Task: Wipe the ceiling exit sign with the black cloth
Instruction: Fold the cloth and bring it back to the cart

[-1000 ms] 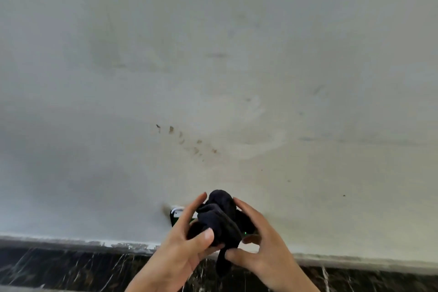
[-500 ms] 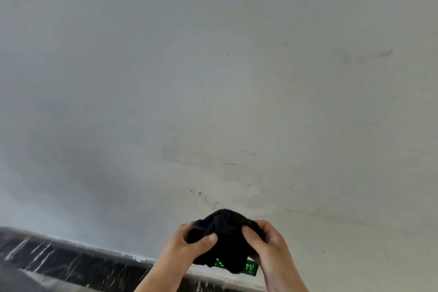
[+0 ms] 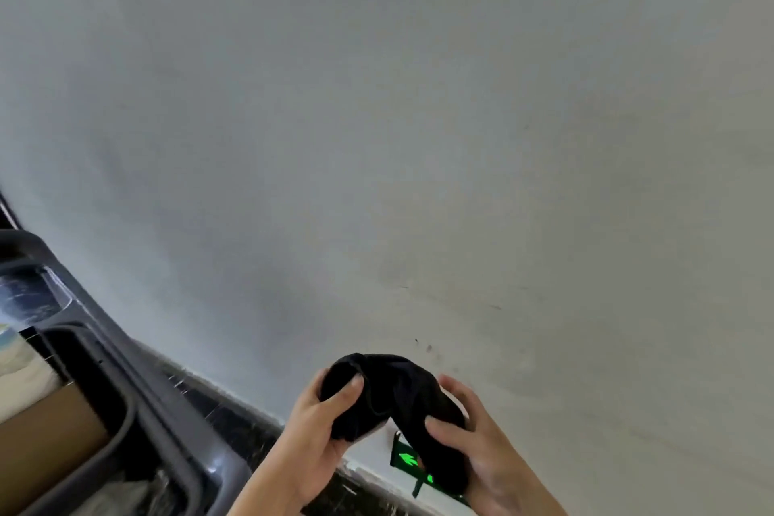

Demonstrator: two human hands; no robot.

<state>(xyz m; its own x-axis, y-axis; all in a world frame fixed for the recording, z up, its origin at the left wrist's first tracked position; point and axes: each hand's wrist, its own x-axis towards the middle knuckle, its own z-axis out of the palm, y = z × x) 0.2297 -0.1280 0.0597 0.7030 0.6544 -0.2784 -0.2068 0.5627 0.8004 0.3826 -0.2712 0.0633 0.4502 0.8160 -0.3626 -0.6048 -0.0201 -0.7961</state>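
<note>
Overhead, the black cloth (image 3: 393,394) is bunched between both hands in the lower centre of the head view, against a pale grey ceiling (image 3: 377,117). The left hand (image 3: 322,432) has its grip closed on the cloth's left end: the thumb presses across the front of the fabric and the fingers wrap behind it. The right hand (image 3: 481,444) has its grip closed on the cloth's right end, with the thumb on the near face and the fingertips curled over the top edge. Between the two grips the cloth arches upward in a loose fold, and its right portion hangs down past the right thumb. The exit sign (image 3: 408,460) sits directly behind and below the right-hand end of the cloth; only its left part, with a lit green arrow, is visible, and the rest is covered by cloth and hand. Whether the cloth touches the sign cannot be determined. A dark grey frame (image 3: 138,394) runs diagonally at lower left.
</note>
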